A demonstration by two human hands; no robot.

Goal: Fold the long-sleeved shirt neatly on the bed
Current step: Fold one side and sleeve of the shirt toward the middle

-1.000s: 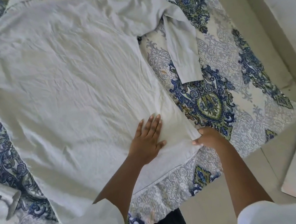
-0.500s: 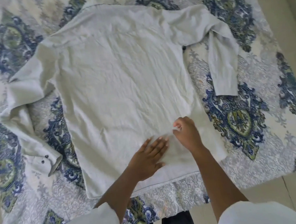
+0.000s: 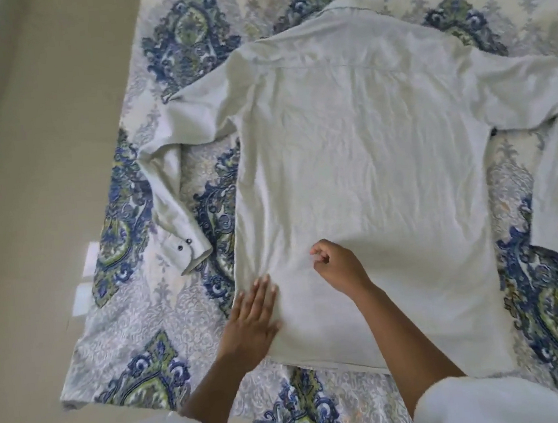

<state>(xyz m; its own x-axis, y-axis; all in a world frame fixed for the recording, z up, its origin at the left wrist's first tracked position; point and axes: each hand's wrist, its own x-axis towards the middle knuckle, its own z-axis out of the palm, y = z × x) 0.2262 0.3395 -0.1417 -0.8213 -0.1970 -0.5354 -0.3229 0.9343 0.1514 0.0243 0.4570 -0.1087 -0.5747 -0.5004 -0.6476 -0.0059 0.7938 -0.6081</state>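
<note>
Since the earlier frame both grips have been carried leftward across the lower part of the shirt (image 3: 369,167). Formerly pressed near the middle of the cloth, the left grip (image 3: 253,321) is now laid flat with straight fingers on the shirt's left side edge, just above the hem (image 3: 338,363). Just to its right and slightly farther from the person, the right grip (image 3: 340,268) is set on the cloth. Its fingers are curled, with thumb and forefinger drawn together; whether a pinch of fabric is held between them cannot be told. The shirt is spread back-up on the patterned bed (image 3: 140,346), and nearly all of it lies ahead and to the right of both grips. Its long axis runs straight away from them, hem nearest, collar (image 3: 345,6) farthest. Ahead and to the left of the left grip, the left sleeve (image 3: 170,202) is bent at the elbow and kept apart from the body, and its cuff (image 3: 190,251), marked by two dark buttons, is turned toward that grip. The left grip is therefore judged the nearer one for bringing that sleeve in. The right sleeve (image 3: 550,182) is bent downward well to the right of the right grip. The fabric is seen to be pale, thin and finely creased, and no fold has yet been made.
</note>
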